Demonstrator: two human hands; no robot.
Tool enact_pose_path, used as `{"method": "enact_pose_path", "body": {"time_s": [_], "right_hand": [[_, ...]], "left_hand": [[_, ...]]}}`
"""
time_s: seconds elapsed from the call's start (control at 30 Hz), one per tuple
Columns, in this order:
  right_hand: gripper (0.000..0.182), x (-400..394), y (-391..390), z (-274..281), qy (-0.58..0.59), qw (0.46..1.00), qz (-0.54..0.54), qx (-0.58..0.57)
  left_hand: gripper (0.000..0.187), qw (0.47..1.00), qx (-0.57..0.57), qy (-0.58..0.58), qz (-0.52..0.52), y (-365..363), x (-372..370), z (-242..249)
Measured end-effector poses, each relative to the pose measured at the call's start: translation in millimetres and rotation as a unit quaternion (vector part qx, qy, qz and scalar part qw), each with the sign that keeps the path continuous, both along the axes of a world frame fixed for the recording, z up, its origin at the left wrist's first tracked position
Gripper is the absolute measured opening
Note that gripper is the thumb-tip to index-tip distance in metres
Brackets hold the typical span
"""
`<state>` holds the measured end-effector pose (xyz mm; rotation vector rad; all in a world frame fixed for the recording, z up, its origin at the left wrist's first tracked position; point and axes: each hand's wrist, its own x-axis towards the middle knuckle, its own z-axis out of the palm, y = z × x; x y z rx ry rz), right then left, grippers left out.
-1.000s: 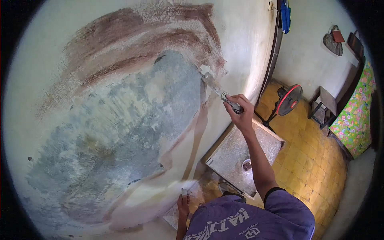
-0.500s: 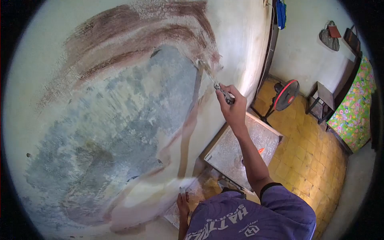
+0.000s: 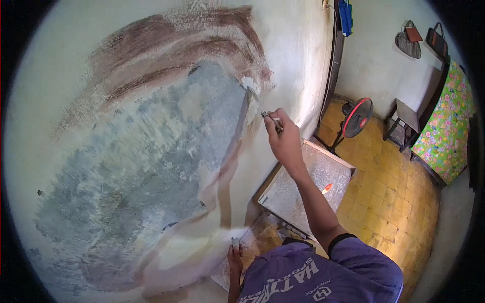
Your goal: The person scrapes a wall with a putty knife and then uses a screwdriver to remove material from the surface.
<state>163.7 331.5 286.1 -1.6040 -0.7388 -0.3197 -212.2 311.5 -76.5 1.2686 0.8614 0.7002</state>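
Right hand (image 3: 284,136): closed around the handle of a scraper-like tool (image 3: 272,121), thumb and fingers pinching it; the arm is stretched up and forward.
Left hand (image 3: 235,257): low and close to the body, fingers curled around a pale flat piece (image 3: 235,243) that sticks up above them; too small to tell what it is.
Wall work: the step in hand looks like spreading or scraping along the right border of the grey patch (image 3: 212,96), near its upper corner.
Next stroke: it would seem to call for the blade laid flat and drawn with even pressure along that border.
Scraper-like tool: in the right hand, well above the left hand, pointing up and left towards the wall (image 3: 298,45); its blade is hard to make out, so contact cannot be told.
White dab (image 3: 247,82): at the patch's upper right corner, beyond the right hand and just below the reddish-brown smear (image 3: 151,40).
Pale flat piece: near the lower wall, well apart from the right hand.
Board-like surface (image 3: 283,197): below the right forearm, with an orange-tipped object (image 3: 328,188) lying on it, just beside the arm from this view.
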Motion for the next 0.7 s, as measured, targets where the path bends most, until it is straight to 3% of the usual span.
{"method": "enact_pose_path", "body": {"time_s": [0.17,0.27,0.4,0.53,0.7], "right_hand": [[0.017,38.3,11.7,-7.3,0.075,0.997,0.000,0.004],[0.017,11.6,-6.9,0.2,0.056,0.996,0.062,-0.012],[0.015,25.8,11.2,3.6,0.050,0.999,-0.020,0.001],[0.016,9.2,-9.0,15.1,0.086,0.994,0.046,-0.044],[0.017,22.4,-5.3,13.3,0.082,0.996,0.032,-0.024]], "left_hand": [[0.032,1.000,-0.018,0.015,-0.007,-4.9,-7.0,2.5],[0.034,0.999,0.026,0.022,-0.015,0.7,-9.3,1.4],[0.036,0.999,0.025,0.031,-0.011,-3.1,-7.7,23.0],[0.033,1.000,0.027,0.010,-0.010,4.5,-7.8,15.7],[0.034,0.999,0.016,0.023,-0.020,2.5,-6.2,24.5]]}}
